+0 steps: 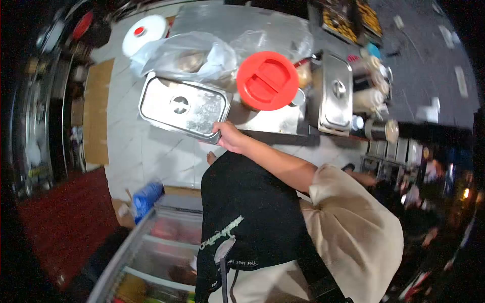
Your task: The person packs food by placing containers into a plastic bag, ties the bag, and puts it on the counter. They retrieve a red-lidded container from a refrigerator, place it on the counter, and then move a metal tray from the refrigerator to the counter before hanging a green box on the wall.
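My right hand (230, 137) is closed on the near right corner of a lidded steel pan (166, 108), thumb on top of the rim. The pan reaches past the counter's left part over the tiled floor, its lid on. Just behind it lies a translucent plastic bag (187, 53) with something brownish inside. To the right of the pan stands a container with a round red lid (268, 81). My left hand is not in view.
A steel counter (237, 20) carries a second lidded pan (336, 91) and several bottles (371, 96). A white lidded tub (145, 35) stands at the upper left. Below are a glass-topped case (161, 252) and a blue package (146, 201). People are dimly visible at the right.
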Demonstrator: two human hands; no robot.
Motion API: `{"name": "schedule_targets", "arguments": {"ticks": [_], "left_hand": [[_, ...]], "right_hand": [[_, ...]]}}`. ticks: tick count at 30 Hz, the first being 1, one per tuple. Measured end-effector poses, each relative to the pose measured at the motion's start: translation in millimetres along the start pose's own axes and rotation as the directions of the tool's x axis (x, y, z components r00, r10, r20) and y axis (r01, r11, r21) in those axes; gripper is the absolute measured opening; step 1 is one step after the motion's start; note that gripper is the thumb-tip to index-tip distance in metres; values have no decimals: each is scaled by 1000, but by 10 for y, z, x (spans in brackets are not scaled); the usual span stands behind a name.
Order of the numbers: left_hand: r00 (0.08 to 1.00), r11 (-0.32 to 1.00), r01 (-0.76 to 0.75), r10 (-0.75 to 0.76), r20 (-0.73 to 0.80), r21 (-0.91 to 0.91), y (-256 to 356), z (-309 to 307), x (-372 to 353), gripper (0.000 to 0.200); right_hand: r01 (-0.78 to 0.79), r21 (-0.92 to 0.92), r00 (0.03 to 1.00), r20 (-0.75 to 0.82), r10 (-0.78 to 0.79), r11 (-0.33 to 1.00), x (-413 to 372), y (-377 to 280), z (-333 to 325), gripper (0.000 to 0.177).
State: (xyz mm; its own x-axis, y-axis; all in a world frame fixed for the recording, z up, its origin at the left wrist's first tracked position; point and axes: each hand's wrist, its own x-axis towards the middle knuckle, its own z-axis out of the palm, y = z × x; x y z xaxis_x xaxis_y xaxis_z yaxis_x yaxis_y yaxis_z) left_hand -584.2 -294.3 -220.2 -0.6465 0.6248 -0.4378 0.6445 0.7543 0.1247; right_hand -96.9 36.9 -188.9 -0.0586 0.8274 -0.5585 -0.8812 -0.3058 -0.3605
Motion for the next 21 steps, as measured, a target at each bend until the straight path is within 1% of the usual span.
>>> {"name": "schedule_targets", "arguments": {"ticks": [2, 3, 5, 6, 7, 8, 9, 10, 11, 12, 13, 14, 15, 17, 18, 19, 20, 21], "left_hand": [[998, 999, -40, 42, 51, -35, 68, -119, 128, 40], [995, 995, -76, 80, 66, -62, 144, -189, 250, 41], [978, 970, -190, 201, 56, -149, 364, -398, 626, 44], [958, 938, -278, 288, 19, -209, 616, -537, 878, 45], [923, 887, -378, 384, -30, -267, 951, -676, 1153, 47], [872, 816, -483, 482, -86, -318, 1377, -759, 1436, 48], [827, 758, -554, 549, -123, -344, 1849, -839, 1702, 50], [781, 708, -617, 603, -161, -342, 2408, -858, 1930, 43], [721, 631, -652, 688, -85, -421, 2986, -920, 2095, 48], [629, 515, -714, 769, -112, -473, 3524, -900, 2223, 49], [611, 453, -666, 787, -85, -593, 4186, -869, 2196, 49], [545, 357, -616, 837, -53, -702, 4958, -869, 2151, 49], [479, 351, -603, 877, 26, -716, 5309, -810, 2206, 49], [338, 359, -580, 923, 185, -731, 5838, -580, 2277, 47], [332, 439, -678, 898, 287, -590, 5939, -588, 2148, 43], [343, 490, -761, 861, 377, -426, 5976, -597, 1964, 40], [340, 494, -725, 862, 375, -479, 5891, -599, 1813, 34], [280, 448, -709, 888, 365, -545, 5768, -603, 1741, 31]], "right_hand": [[53, -15, 999, -2, -53, 998, 12, 90, -39, 51], [86, -172, 990, -94, -104, 981, -41, 85, 11, 50], [86, -469, 942, -249, -225, 879, -201, 70, 145, 47], [33, -781, 897, -252, -363, 624, -172, 45, 80, 44], [49, -836, 832, -268, -485, 547, -205, 101, 30, 40], [78, -837, 810, -263, -524, 542, -159, 82, 2, 38], [104, -838, 780, -265, -566, 536, -113, 63, -21, 37], [171, -804, 760, -260, -595, 570, -78, 74, -38, 37], [243, -768, 735, -253, -629, 593, -48, 89, -6, 37], [314, -726, 706, -253, -662, 612, -18, 125, 10, 37], [376, -741, 679, -189, -709, 557, 115, 213, -145, 31], [411, -725, 666, -176, -725, 553, 46, 238, -155, 30], [424, -714, 690, -145, -710, 558, 20, 362, -122, 29], [564, -548, 672, -130, -729, 618, -278, 466, 99, 31], [511, -586, 692, -154, -705, 629, -288, 530, -3, 35], [485, -644, 674, -156, -722, 591, -502, 531, 72, 37], [387, -718, 682, -199, -704, 578, -588, 567, -24, 39], [282, -777, 686, -246, -685, 562, -644, 628, -136, 41]]}}
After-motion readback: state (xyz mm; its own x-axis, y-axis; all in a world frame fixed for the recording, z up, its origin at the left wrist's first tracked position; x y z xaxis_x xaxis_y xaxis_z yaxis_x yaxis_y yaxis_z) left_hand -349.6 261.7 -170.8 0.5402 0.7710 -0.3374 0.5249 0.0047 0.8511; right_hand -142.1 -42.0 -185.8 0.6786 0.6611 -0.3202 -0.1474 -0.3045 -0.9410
